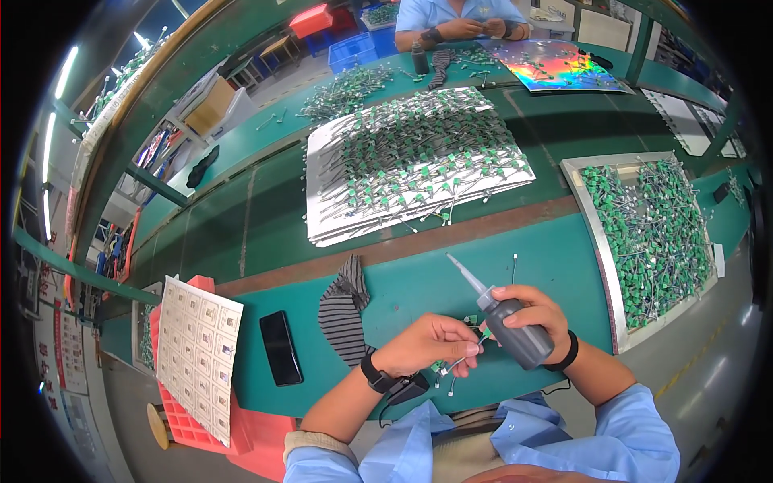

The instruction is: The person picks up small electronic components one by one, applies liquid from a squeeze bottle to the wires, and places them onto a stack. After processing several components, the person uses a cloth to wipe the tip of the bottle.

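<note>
My right hand (535,310) is wrapped round a dark squeeze bottle (523,336) with a long pale nozzle that points up and to the left. Just left of it, my left hand (431,344) pinches a small green part with a thin wire lead (460,362). The bottle's nozzle tip is apart from the part. A few more green parts lie on the green bench below my fingers, partly hidden by the hands. Beyond the right hand, a single wired part (514,266) rests on the bench.
White boards (322,213) covered in rows of green wired parts lie ahead. A framed tray (616,322) full of them stands right. At left are a phone (280,348), a striped cloth (342,322) and a printed sheet (197,346) on a red crate. Across the bench, a co-worker (463,20) handles something small.
</note>
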Motion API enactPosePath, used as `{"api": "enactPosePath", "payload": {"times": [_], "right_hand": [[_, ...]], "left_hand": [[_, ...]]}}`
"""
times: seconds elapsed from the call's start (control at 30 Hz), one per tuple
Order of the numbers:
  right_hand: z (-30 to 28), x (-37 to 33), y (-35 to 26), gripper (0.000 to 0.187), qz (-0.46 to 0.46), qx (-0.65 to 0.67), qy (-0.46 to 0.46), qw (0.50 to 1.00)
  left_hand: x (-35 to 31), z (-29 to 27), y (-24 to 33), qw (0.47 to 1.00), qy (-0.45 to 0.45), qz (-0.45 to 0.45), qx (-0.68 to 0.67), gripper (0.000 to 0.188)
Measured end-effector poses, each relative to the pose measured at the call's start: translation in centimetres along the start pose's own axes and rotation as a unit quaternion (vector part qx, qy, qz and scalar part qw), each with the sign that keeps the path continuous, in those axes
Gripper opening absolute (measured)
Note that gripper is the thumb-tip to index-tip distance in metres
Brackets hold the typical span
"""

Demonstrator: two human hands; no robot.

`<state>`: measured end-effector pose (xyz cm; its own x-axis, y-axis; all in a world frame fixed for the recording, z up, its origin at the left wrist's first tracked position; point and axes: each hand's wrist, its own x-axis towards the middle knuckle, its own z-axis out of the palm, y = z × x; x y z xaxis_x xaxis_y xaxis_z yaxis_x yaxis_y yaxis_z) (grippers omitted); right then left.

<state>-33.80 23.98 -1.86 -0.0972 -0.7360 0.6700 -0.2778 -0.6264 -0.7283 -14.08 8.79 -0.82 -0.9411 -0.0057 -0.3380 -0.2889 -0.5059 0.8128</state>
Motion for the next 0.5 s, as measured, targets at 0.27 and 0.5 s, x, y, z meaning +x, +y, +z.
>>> {"api": "enactPosePath", "payload": {"times": [0.27, 0.5], "right_hand": [[0.7, 1.1, 0.4, 0.054, 0.085, 0.05, 0.069, 0.993], [1.1, 0.5, -0.9, 0.057, 0.096, 0.128, -0.002, 0.987]], "left_hand": [[0.9, -0.3, -2.8, 0.985, -0.003, -0.018, -0.171, 0.016], [-0.1, 0.4, -3.5, 0.987, -0.059, -0.018, -0.15, 0.015]]}}
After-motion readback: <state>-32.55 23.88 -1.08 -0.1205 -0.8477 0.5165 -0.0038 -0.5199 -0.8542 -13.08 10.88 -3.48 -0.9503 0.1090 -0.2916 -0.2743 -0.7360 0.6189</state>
